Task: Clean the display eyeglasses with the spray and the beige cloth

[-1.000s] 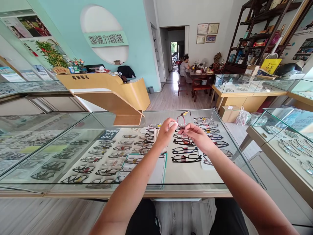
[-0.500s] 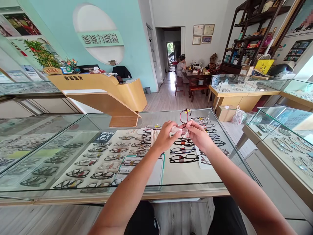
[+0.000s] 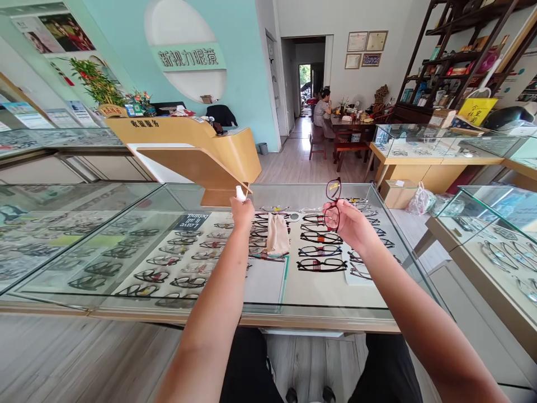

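My left hand [image 3: 242, 211] is closed around a small white bottle [image 3: 240, 193], held above the glass display case near its far edge. To the right, my right hand [image 3: 352, 219] grips a pair of dark red eyeglasses [image 3: 333, 190] by the lower lens, the frame turned upright with a yellow sticker on the upper lens. Between my hands a beige cloth [image 3: 278, 235] lies on the glass. A small round clear-and-white disc, perhaps a lid [image 3: 295, 217], sits just beyond the cloth. Beneath the glass are rows of eyeglasses [image 3: 322, 264].
The glass display case [image 3: 260, 322] spans the front. A wooden reception counter [image 3: 239, 157] stands behind it on the left. More glass cases [image 3: 495, 224] are at the right. A seated person [image 3: 323, 115] is at a table further back.
My hands have moved apart. The left hand went left with the white bottle, while the right hand kept the eyeglasses and shifted slightly right. The cloth now shows fully.
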`<state>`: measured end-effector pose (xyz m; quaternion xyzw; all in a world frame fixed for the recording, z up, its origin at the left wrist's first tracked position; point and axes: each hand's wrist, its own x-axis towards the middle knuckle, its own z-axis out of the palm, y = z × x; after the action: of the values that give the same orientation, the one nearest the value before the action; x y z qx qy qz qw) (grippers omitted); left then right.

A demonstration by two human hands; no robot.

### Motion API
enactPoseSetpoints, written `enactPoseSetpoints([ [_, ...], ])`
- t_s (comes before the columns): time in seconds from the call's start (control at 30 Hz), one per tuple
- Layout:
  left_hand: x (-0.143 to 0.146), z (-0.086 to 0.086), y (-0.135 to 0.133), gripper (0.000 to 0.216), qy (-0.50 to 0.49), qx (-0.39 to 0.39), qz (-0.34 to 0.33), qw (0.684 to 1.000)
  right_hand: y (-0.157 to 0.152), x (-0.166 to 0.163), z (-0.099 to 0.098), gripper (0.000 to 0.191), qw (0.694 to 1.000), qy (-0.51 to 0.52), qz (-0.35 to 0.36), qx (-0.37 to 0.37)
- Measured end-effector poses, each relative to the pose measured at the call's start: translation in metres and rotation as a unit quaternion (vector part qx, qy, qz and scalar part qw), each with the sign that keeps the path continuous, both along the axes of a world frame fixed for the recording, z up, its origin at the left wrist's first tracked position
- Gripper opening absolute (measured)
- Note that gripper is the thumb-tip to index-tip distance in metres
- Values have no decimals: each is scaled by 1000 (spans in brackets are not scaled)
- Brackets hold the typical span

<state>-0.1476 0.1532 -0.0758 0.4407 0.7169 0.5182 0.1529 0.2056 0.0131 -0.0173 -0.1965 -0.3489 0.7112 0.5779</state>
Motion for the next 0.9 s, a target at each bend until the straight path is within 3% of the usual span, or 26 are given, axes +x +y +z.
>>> enactPoseSetpoints([
  [0.2, -12, -11, 3, 41, -88, -66, 74, 991, 0, 1, 1, 25, 1000, -1, -5, 2],
  [0.53, -10, -7, -5, 37, -120, -49, 68, 989, -1, 0, 1, 29, 1000, -7, -2, 0],
  [0.67, 2, 10, -16, 47, -93, 7, 97, 991, -2, 0, 2, 28, 1000, -11, 0, 1],
  [0.8, 18, 38, -38, 57, 13, 129, 150, 980, -2, 1, 2, 28, 1000, -17, -4, 7],
  [0.87, 26, 51, -50, 35, 115, 203, 97, 968, -1, 2, 2, 28, 1000, -17, -4, 8],
  [0.9, 30, 56, -55, 24, 137, 199, 48, 969, -1, 2, 2, 27, 1000, -16, -4, 8],
])
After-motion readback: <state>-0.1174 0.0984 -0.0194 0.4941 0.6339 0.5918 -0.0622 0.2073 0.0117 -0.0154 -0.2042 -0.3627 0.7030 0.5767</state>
